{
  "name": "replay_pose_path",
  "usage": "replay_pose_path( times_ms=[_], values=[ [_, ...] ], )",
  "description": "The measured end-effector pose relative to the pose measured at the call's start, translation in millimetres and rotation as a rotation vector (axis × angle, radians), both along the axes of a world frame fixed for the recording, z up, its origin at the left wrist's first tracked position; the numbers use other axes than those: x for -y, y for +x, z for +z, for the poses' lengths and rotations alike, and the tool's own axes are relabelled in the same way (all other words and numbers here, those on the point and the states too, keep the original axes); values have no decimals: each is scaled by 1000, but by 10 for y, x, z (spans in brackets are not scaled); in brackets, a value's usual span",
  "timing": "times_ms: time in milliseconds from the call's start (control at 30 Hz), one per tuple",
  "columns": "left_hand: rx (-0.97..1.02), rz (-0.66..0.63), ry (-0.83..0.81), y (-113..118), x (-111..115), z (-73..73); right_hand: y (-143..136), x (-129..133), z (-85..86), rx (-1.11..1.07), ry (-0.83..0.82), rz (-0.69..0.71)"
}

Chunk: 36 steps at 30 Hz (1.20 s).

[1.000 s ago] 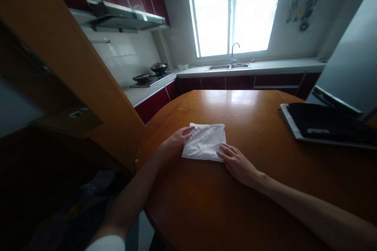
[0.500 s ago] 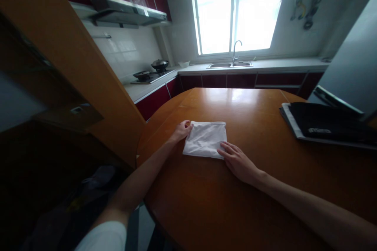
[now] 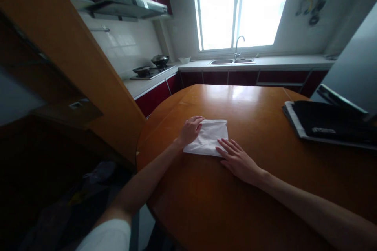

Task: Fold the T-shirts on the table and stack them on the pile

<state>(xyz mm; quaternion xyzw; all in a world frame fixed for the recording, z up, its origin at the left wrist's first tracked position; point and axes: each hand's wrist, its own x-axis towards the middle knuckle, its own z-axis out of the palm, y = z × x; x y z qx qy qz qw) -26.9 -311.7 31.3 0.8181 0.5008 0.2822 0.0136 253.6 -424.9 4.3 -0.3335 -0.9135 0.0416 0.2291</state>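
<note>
A white folded cloth (image 3: pixel 210 135) lies flat on the brown wooden table (image 3: pixel 188 188), roughly square with slight wrinkles. Over its left edge rests my left hand (image 3: pixel 190 129), fingers stretched toward the far left corner and covering that part of the cloth. My right hand (image 3: pixel 237 160) lies on the near right corner with its fingers spread flat. Neither hand grips the cloth.
To the right on the table lies a black folded item with pale lettering (image 3: pixel 332 123). Beyond the table stand a counter with a sink (image 3: pixel 231 62) and a stove carrying pans (image 3: pixel 160 60). A wooden panel (image 3: pixel 97 82) rises at the left.
My left hand has let go of the cloth's far left edge and moved right onto its surface, fingers now stretched. The right hand stays at the near right corner, its fingers slightly more spread.
</note>
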Motion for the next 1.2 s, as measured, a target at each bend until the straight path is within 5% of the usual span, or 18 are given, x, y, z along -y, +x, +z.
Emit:
replay_pose_path(
  times_ms=[167, 367, 600, 733, 933, 1067, 1200],
  values=[
    [-274, 8, -296, 15, 91, -137, 45, 15, 86, 27, -137, 141],
    [-285, 39, -324, -22, 80, -200, 42, -73, 93, -31, -176, 67],
    [-297, 50, -354, 8, 96, -133, -459, -853, 247, -131, -138, -326],
    [-303, 53, -401, 4, 97, -96, -532, -1197, 128, 33, -256, -319],
    [-314, 42, -399, -4, 86, -96, -274, -1460, 73, 104, -332, -347],
    [-310, 50, -409, -6, 86, -96, -183, -1336, 178, -78, -194, -449],
    [-311, 43, -415, -10, 86, -95, -231, -766, 121, -26, -126, -68]
  ],
)
